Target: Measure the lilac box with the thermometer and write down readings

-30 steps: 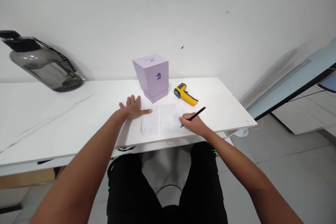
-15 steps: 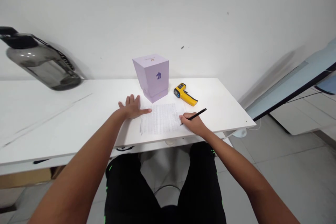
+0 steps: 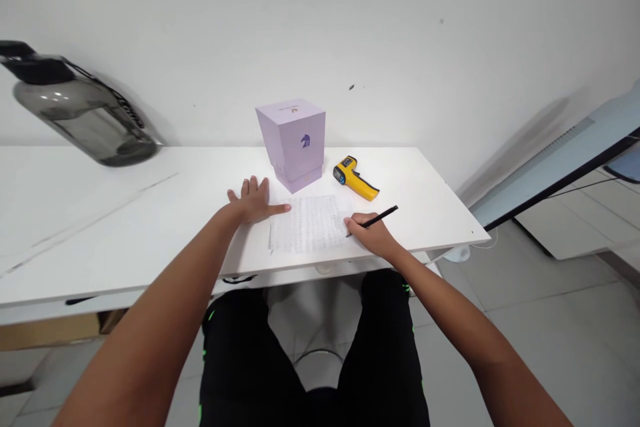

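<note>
A sheet of paper (image 3: 310, 223) covered with faint rows of writing lies near the front edge of the white table. My left hand (image 3: 254, 203) rests flat with fingers spread, its thumb on the sheet's upper left part. In my right hand (image 3: 370, 233) a black pen (image 3: 384, 215) is gripped at a slant, its tip down by the paper's right side. Behind the sheet stands a lilac box (image 3: 295, 147) with a dark blue horse-head mark. To the box's right lies a yellow and black infrared thermometer gun (image 3: 356, 179).
A large grey see-through water bottle (image 3: 85, 117) with a black cap stands at the left on the white table (image 3: 125, 233). A wall rises behind the table. The table's right end is near a pale panel (image 3: 555, 160). My legs are under the front edge.
The whole view has shifted slightly. Both hands keep nearly the same places on the sheet, and the pen stays in my right hand.
</note>
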Tool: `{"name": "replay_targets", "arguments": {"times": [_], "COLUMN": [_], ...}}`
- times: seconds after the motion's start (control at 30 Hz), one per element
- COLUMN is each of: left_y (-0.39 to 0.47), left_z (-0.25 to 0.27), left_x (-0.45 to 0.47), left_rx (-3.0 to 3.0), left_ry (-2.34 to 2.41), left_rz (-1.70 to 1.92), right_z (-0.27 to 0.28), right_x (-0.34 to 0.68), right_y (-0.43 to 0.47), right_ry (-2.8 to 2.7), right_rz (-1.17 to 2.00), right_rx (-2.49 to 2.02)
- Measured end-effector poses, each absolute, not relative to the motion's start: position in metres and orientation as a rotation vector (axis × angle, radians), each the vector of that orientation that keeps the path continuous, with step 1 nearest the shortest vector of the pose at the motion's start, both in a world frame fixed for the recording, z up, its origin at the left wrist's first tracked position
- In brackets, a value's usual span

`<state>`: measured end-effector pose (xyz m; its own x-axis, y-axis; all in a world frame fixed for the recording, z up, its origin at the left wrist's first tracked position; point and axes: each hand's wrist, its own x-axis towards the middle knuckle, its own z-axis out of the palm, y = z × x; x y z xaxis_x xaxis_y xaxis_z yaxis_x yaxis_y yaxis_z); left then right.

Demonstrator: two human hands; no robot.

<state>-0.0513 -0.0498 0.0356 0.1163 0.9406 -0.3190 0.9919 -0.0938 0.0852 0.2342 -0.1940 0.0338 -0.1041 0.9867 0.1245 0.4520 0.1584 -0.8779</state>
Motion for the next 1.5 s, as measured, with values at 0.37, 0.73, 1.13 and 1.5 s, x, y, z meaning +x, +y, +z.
{"name": "replay_targets", "arguments": {"times": [0.37, 0.73, 1.13, 1.5], "left_y": [-0.052, -0.048, -0.053, -0.054], "left_z": [0.039, 0.032, 0.038, 0.047], "left_x": [-0.050, -0.052, -0.049, -0.054], "left_rx": [2.110, 2.131, 2.119, 2.032], "left_ry": [1.905, 1.914, 1.888, 1.849], "left_rz": [-0.285, -0.224, -0.249, -0.072], "right_z": [0.034, 0.027, 0.014, 0.054], "right_x": [0.238, 0.238, 0.234, 0.216], "right_y": [-0.194, -0.191, -0.185, -0.122], "right_ry": [-1.564, -1.568, -1.806, -1.841], "right_rz": [0.884, 0.765, 0.593, -0.060], "right_rx": [-1.367, -1.440, -1.529, -2.056]}}
